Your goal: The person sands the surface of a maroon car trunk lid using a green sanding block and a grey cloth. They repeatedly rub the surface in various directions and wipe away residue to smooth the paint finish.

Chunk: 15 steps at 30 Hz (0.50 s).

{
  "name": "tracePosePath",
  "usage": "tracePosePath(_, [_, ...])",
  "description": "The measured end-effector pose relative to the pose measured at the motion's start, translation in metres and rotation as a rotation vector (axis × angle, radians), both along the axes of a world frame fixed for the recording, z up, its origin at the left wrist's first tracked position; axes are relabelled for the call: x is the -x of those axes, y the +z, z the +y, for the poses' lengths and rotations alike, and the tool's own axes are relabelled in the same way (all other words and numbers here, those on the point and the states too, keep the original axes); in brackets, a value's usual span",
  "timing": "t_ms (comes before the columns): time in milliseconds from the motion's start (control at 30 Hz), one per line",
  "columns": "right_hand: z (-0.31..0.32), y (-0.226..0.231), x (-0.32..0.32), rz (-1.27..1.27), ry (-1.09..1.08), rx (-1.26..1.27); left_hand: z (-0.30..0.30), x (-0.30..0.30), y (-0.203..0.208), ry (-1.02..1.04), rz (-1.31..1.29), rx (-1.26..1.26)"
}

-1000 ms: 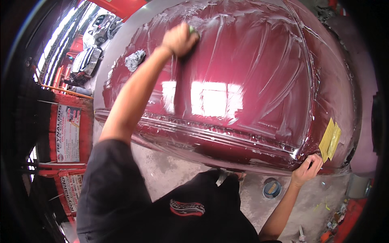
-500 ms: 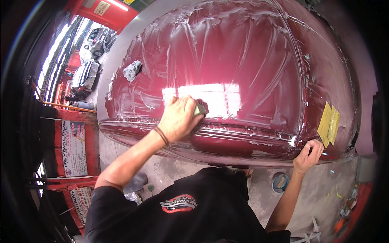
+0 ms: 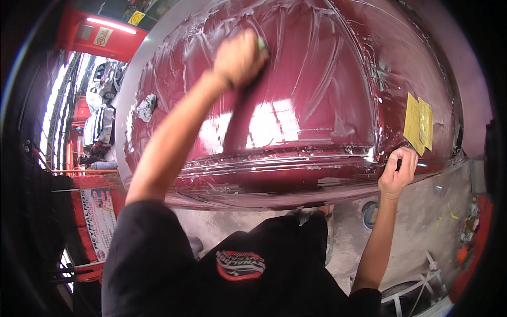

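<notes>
One clenched left hand (image 3: 238,59) grips a green block (image 3: 261,44) on the maroon panel (image 3: 317,79) at the frame's upper centre, while the right hand (image 3: 398,170), fingers curled inward, sits below yellow sheets (image 3: 412,124) at centre right.

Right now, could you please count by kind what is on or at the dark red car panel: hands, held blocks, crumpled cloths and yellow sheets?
Hands: 2 (left hand, right hand)
Green block: 1, in the left hand, mostly hidden
Crumpled grey cloth: 1
Yellow sheets: 2
Total: 6
</notes>
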State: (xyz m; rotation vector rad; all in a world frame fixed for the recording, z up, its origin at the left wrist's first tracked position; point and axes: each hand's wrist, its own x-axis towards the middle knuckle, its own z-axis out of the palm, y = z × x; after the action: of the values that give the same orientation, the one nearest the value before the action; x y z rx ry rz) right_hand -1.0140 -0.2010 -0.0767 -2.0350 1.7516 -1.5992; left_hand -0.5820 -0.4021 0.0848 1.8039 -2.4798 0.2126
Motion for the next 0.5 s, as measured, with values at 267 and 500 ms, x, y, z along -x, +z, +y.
tracePosePath(267, [0.004,-0.003,0.004,-0.027,-0.02,0.027,0.154,0.059,0.013,-0.34,-0.046,-0.058])
tracePosePath(500, [0.004,0.0,-0.006,-0.064,0.051,0.048,-0.135,0.105,0.004,-0.022,-0.276,-0.077])
